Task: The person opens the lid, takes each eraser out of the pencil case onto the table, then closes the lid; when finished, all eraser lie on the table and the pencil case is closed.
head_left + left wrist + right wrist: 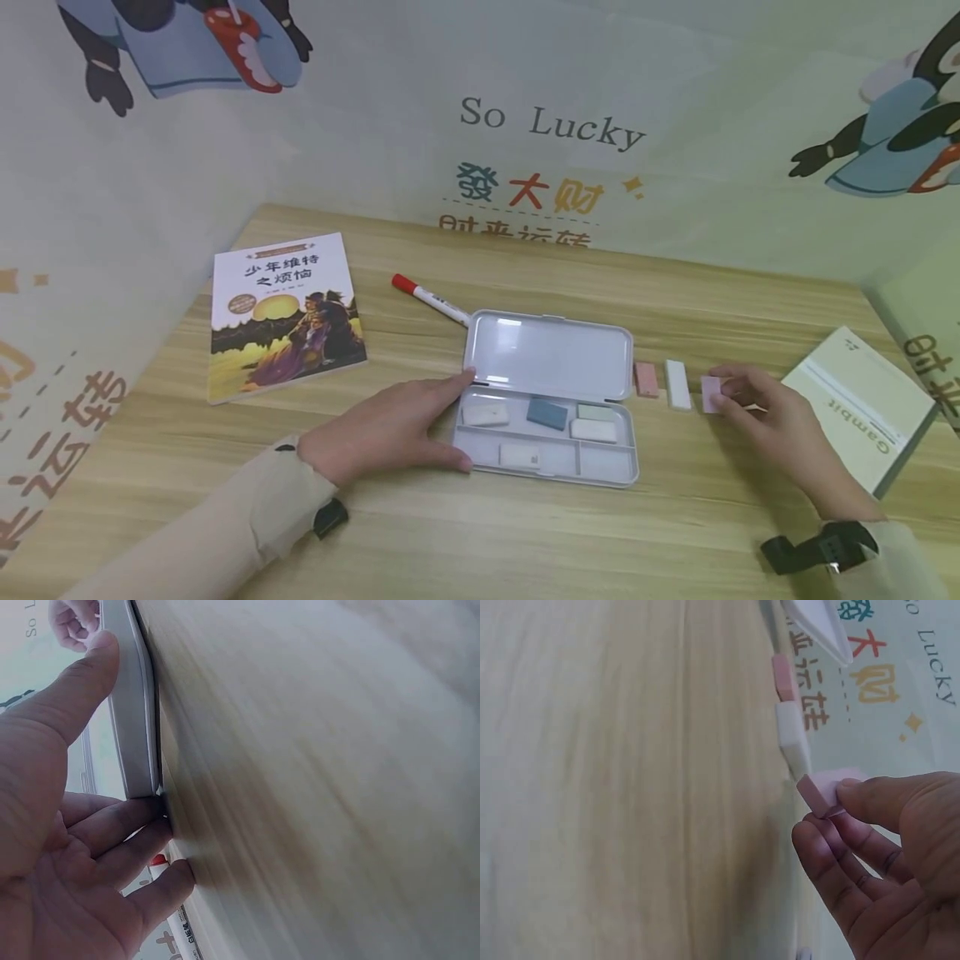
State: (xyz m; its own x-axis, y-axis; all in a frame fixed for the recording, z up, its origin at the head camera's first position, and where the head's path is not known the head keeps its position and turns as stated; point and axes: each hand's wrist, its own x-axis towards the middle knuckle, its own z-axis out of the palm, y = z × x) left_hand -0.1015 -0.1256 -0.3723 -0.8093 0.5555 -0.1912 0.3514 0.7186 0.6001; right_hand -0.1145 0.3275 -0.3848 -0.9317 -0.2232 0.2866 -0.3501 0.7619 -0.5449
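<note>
A white hinged case (551, 477) lies open on the table, its lid folded back. Its compartments hold several small blocks that look like erasers, among them a blue eraser (547, 414) and a white eraser (519, 455). My left hand (390, 429) holds the case's left end, thumb at the front corner and fingers along the side; the left wrist view shows the thumb against the wall. To the right of the case, my right hand (772, 421) pinches a small lilac eraser (819, 796) between thumb and fingers. Beside it lie a long white eraser (677, 385) and a pink eraser (646, 379).
At the left lies a book with an illustrated cover (288, 317). A red-capped marker (431, 300) points to the lid's left corner. Close to my right hand, a pale green book (862, 408) sits at the table's right. A printed cloth (555, 50) hangs behind.
</note>
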